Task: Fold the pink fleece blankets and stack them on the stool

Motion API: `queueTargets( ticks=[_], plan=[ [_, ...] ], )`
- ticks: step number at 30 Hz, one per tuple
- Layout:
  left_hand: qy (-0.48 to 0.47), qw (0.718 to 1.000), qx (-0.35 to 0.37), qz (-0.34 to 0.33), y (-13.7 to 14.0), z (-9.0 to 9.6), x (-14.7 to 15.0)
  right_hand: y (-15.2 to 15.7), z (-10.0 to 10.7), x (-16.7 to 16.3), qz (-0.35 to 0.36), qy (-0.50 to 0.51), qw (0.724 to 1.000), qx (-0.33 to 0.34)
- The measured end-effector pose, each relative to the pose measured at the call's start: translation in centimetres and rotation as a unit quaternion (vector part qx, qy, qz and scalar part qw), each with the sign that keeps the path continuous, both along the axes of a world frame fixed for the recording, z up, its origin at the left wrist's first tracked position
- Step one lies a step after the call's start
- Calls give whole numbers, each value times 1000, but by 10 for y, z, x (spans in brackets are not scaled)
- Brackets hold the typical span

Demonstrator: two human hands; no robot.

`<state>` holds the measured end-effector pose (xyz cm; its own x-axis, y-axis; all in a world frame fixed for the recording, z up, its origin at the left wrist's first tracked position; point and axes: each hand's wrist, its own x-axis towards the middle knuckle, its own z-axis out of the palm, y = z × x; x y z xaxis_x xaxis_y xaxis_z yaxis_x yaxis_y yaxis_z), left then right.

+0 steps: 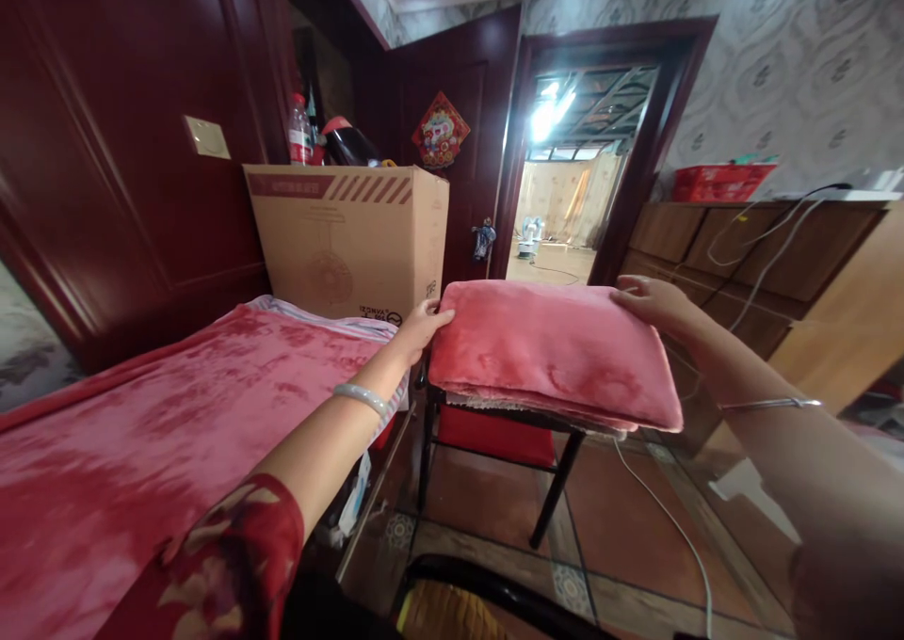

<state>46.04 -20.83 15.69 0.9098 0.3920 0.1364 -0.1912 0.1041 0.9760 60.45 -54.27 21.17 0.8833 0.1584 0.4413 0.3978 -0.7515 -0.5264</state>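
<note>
A folded pink plush cloth [551, 339] lies in layers on a dark-framed chair [557, 499] in front of me. My left hand [422, 329] grips its left edge, thumb on top and the other fingers mostly hidden at the side. At the far right corner, my right hand [646, 299] pinches the cloth with bent fingers. Whitish, ragged-edged layers [508, 405] show beneath the pink ones. A red panel [494, 436] is visible on the chair below them.
To my left is a bed [176, 414] with a pink plush cover. Behind it stands a large cardboard box [339, 245] with a bottle [299, 132] on top. A white cable [678, 518] crosses the tiled floor at right. Wooden cabinets [749, 254] line the right wall, beside an open doorway.
</note>
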Motion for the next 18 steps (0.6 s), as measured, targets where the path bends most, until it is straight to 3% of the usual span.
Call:
queueTargets(
  ticks=[2,5,9,12,15,18],
  plan=[
    [0,1000,0,-12,1,-6,-6,15,6,-11,8,-61,995,-72],
    [4,999,1,-36,4,-18,-16,48,4,-36,111,-168,972,-123],
    [36,997,23,-64,18,-36,-42,95,-16,-93,267,-235,919,-171],
    [79,989,78,-94,39,-55,-81,123,-40,-143,383,-231,877,-173],
    [102,978,156,-89,66,-80,-134,144,-74,-185,538,-160,807,-185],
    [127,956,255,65,95,-108,-193,168,-113,-211,653,-65,721,-220]
  ],
)
